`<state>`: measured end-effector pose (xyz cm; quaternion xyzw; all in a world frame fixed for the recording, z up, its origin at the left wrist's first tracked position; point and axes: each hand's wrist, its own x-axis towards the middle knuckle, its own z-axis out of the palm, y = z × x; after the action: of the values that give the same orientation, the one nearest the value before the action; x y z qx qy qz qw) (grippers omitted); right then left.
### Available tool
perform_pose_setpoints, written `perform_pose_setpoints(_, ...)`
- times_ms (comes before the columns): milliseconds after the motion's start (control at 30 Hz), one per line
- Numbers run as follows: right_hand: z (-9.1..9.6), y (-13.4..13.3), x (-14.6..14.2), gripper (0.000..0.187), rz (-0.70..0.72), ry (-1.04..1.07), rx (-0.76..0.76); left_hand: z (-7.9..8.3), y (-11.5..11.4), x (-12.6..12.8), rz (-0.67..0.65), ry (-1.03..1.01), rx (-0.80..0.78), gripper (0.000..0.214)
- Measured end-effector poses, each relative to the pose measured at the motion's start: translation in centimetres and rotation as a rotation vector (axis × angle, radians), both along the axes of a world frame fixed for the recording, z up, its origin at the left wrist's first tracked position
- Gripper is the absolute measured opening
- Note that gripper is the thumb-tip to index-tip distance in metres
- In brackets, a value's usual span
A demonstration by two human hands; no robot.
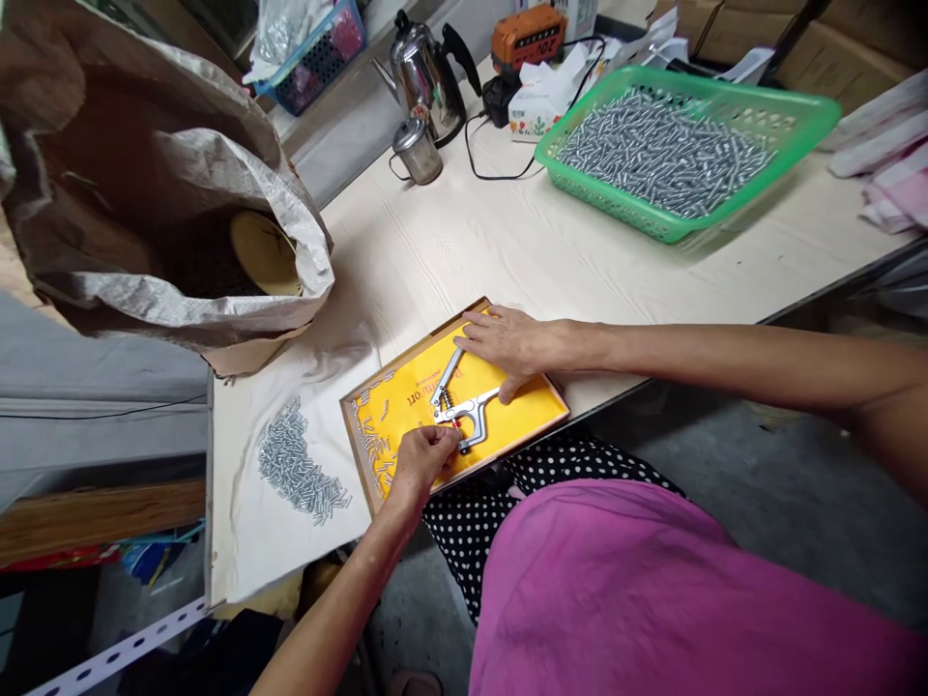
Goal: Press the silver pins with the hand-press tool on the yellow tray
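While the left hand (420, 459) works at the head of a silver metal pair of hand pliers (473, 406) with a dark spring and a small red part, its grip is drawn together at the fingertips; I cannot tell whether it is closed on a piece. The right hand (504, 348) has its grip around the tool's two splayed handles, fingers over the far one and thumb at the near one. These pliers are over a shallow brown rectangular tray (413, 348) lined with bright yellow printed material (533, 411), at the near edge of a pale wood-grain bench (435, 261). Small silver metal tubes (373, 445) lie scattered along the tray's left side, and a loose heap of similar silver tubes (297, 469) rests left of it on a white sheet (246, 541). Far left stands an open brown paper sack with a white lining (250, 350). Far right, a green perforated plastic basket (652, 217) holds many more such tubes. A shiny metal kettle with a black handle (433, 82) stands at the far side, just beyond a small lidded metal jug (419, 155).
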<state>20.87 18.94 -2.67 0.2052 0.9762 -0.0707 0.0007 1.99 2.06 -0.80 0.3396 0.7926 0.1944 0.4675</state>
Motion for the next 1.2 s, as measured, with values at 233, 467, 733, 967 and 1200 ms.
perform_pose_setpoints(233,0.8,-0.6,-0.2,0.062,0.028,-0.073,0.024,-0.1,-0.2,-0.4,-0.022,-0.015,-0.003,0.045)
perform_pose_setpoints(467,0.9,-2.0,1.0,0.044,0.043,-0.059,0.020,0.5,-1.0,0.9,-0.370,0.577,0.322,0.027)
perform_pose_setpoints(733,-0.1,-3.4,2.0,0.053,-0.025,0.057,0.076,-1.4,4.3,2.8,-0.908,0.703,0.629,0.058)
perform_pose_setpoints(967,0.1,-5.0,2.0,0.016,-0.038,0.034,-0.005,-1.2,4.4,3.0,-0.927,0.638,0.576,0.027)
perform_pose_setpoints(1200,-0.5,-5.5,1.7,0.018,-0.066,0.051,-0.055,-1.5,4.3,3.2,-0.907,0.647,0.553,0.019)
